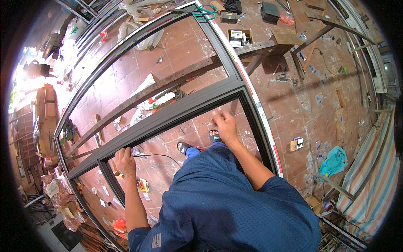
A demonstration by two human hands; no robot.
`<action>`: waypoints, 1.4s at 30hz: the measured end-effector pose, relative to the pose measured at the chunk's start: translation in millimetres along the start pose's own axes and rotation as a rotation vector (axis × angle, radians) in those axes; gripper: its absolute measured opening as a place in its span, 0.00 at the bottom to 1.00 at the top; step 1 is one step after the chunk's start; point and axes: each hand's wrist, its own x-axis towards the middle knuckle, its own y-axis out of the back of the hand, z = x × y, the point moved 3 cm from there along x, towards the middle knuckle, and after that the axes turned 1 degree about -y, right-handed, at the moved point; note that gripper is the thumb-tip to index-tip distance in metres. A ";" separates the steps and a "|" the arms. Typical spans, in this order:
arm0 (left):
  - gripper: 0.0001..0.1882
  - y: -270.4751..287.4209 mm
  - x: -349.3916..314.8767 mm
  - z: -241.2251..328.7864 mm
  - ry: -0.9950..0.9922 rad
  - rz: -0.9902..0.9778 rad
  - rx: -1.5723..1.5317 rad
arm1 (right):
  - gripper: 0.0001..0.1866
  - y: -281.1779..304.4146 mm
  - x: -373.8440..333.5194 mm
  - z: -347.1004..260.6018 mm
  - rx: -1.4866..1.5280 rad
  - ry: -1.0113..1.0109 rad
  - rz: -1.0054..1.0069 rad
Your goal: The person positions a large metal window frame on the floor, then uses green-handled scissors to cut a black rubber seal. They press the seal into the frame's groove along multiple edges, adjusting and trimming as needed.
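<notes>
A large dark grey metal frame [159,114], divided by crossbars, lies around me, and I stand inside one of its openings. My left hand [125,163] is at the inner edge of the middle crossbar, near a shorter divider [111,179]. Its fingers are closed on a thin black cord-like strip [161,156], which curves off toward my legs. Above my feet, my right hand [226,127] is raised within the same opening. Motion smears its fingertips, so what they hold, if anything, does not show.
A wooden beam [178,77] runs beneath the frame to a wooden block [285,40]. On the tiled floor lie a small open box [240,38], a teal cloth [333,162] and scattered scraps. A striped sheet [369,172] is at the right. A green hose loop [204,12] touches the far corner.
</notes>
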 end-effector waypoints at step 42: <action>0.26 7.1 49.8 204.7 -0.156 -0.025 -0.302 | 0.39 -17.0 -49.1 -73.0 -1.217 0.774 -0.192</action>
